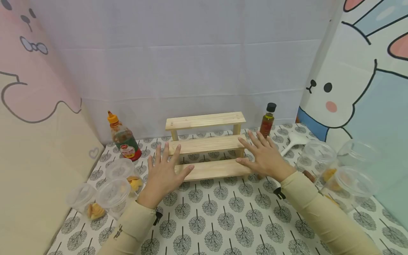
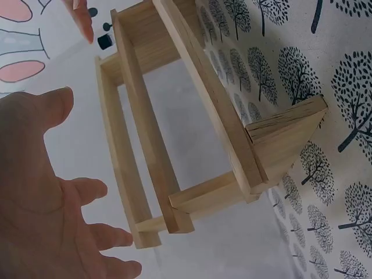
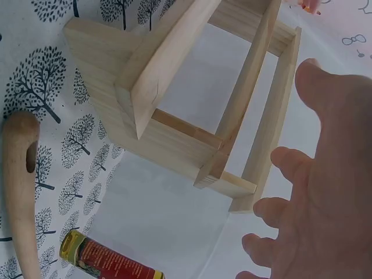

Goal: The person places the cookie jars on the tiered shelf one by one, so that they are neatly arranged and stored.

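Note:
A three-step wooden shelf [image 1: 207, 145] stands on the tree-print tablecloth, its steps rising toward the back. My left hand [image 1: 162, 179], fingers spread, is at the shelf's left end and overlaps it in the head view. At the other end is my right hand [image 1: 266, 158], also spread wide, overlapping the edges of the lower steps. Both wrist views show the palms facing the wooden shelf [image 2: 151, 133], with fingers straight and nothing held. Beside the right hand lies a wooden handle [image 3: 20, 192] with a hole in it, mostly hidden in the head view.
A red sauce bottle [image 1: 125, 141] with an orange cap stands back left; a small dark-capped bottle [image 1: 266, 125] is behind my right hand. A white spoon-like utensil [image 1: 295, 139] lies right. Clear containers [image 1: 114, 194] with yellow pieces sit left, more clear containers [image 1: 355, 182] right.

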`<state>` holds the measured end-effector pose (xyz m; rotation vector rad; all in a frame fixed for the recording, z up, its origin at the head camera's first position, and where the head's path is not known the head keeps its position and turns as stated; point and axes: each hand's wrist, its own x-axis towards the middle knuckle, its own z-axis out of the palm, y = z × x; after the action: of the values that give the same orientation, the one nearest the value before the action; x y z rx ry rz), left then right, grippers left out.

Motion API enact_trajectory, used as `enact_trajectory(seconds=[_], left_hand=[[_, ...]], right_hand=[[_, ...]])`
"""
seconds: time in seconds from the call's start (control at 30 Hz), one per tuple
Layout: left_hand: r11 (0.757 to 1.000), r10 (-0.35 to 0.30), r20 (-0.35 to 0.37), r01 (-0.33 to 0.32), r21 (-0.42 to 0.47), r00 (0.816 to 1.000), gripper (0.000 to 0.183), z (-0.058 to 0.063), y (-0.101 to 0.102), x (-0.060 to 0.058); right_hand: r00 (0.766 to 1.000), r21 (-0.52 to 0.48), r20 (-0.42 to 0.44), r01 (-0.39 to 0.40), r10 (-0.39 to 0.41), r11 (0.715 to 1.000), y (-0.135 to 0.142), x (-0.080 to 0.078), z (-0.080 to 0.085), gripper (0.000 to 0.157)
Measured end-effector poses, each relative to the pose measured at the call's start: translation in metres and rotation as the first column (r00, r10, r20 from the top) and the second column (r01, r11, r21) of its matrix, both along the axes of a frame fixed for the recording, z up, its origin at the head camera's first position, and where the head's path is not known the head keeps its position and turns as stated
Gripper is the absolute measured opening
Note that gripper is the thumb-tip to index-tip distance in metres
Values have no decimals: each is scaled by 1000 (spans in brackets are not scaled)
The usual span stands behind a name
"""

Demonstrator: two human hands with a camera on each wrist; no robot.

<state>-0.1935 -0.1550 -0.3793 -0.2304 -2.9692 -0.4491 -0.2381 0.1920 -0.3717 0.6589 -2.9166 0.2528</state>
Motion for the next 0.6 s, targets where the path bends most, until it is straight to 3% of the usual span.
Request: enact_trajectory(seconds=[0.2,0.33,0.5,0.6], left_hand=[[996,33,20,-35,76,999,91,-5,-2,-5],[982,61,-7,-59,179,998,90,-10,0,-13],[940,126,-45,-104,325,991,83,-19,2,-26],[894,175,-19,-151,421,984,80,-25,1,-37]], right_hand=[[1000,-18,-7,-1,1,1000,4,5,8,80],[1000,-41,-3,6,-6,999,11,15,18,81],[1000,-83,-3,6,-6,997,23,37,34,80],[999,-123,-51,-8,1,992,32,55,44,82]])
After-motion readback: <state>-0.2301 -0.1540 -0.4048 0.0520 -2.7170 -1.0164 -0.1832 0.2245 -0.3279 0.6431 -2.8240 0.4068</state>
